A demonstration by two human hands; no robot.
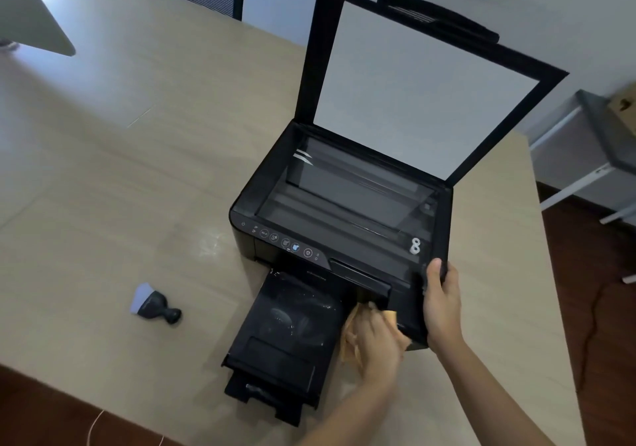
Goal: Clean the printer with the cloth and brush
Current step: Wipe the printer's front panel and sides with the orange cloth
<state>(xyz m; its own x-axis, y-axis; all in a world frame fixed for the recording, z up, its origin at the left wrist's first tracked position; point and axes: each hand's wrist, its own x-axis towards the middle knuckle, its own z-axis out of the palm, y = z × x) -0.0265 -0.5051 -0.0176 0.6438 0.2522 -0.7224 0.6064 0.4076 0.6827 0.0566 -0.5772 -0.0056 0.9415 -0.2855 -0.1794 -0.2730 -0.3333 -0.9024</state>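
My left hand (373, 344) is closed around the cloth (351, 333), a crumpled tan one, and it presses it against the front of the printer (344, 211), just to the right of the pulled-out tray (285, 335); the fingers are curled into the cloth, so I see mostly the back of the hand. My right hand (440, 301) holds the front right corner of the printer; the thumb lies on the top edge and the other fingers wrap around the side (they are mostly hidden behind the black body).

The printer stands on the light wooden tabletop (137, 170), near its right edge; its lid (423, 81) is lifted up and shows a white inner sheet; the glass (344, 198) under it is uncovered. A row of small buttons (282, 241) runs along the front left edge. The tray sticks out toward me and its dark surface looks dusty and smeared.

The brush (155, 304) lies on the tabletop well to the left of the tray, on its side; it has a black handle and pale bristles, and no hand touches it.
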